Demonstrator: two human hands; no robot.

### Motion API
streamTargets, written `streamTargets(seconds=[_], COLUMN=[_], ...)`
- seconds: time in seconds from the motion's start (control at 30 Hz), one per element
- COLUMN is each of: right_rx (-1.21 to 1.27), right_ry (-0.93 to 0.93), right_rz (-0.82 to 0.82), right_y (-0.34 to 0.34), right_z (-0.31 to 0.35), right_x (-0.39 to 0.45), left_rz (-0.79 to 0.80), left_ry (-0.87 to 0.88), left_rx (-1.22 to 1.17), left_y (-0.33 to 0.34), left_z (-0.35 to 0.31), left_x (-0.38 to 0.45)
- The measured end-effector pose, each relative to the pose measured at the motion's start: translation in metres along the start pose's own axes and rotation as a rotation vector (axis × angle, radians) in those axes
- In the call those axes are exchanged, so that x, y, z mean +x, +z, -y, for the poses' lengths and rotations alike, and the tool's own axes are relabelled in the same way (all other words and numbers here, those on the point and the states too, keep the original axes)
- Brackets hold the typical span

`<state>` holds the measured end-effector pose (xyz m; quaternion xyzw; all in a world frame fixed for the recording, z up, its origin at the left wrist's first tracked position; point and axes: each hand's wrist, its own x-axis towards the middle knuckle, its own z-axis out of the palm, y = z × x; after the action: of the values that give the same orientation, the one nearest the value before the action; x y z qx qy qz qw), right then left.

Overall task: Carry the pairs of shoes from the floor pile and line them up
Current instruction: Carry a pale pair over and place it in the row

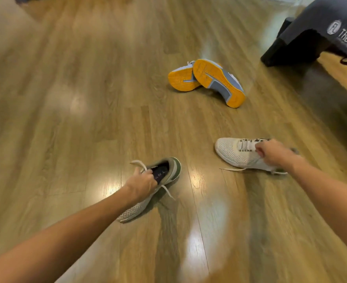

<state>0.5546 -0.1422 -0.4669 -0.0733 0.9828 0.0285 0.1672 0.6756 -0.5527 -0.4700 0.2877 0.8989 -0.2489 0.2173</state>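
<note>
Two white mesh sneakers with green heels lie on the wooden floor. My left hand [142, 183] grips the nearer one [164, 170] at its tongue and collar, toe pointing toward me. My right hand [274, 153] is curled over the laces and collar of the other white sneaker [235, 153], whose toe points left; its heel is hidden behind the hand. Farther off, a pair of light blue sneakers with orange soles [207, 82] lies tipped over, soles facing me and leaning on each other.
A dark grey cloth-draped piece of furniture [319, 31] with white lettering stands at the upper right. Bare wooden floor [76, 88] stretches to the left and ahead. A loose lace [231, 169] trails from the right sneaker.
</note>
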Motion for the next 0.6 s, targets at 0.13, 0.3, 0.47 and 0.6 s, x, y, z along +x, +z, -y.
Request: streamTargets(seconds=[0.13,0.3,0.47,0.6], right_rx=[0.268,0.330,0.397,0.409], right_ry=[-0.095,-0.358,-0.618,-0.706], right_rz=[0.025,0.250,0.313,0.174], right_y=[-0.004,0.005,0.023,0.032], right_z=[0.032,0.108,0.191,0.237], right_x=[-0.058,-0.129,-0.161,-0.167], left_rz=[0.014,0.052,-0.050,-0.139], left_ry=[0.038,0.164,0.318,0.378], left_rx=[-0.030,0.054,0.216,0.213], left_y=[0.002,-0.008,-0.018,-0.028], left_z=[-0.005,0.007,0.005,-0.021], left_x=[0.015,0.018,0.021,0.020])
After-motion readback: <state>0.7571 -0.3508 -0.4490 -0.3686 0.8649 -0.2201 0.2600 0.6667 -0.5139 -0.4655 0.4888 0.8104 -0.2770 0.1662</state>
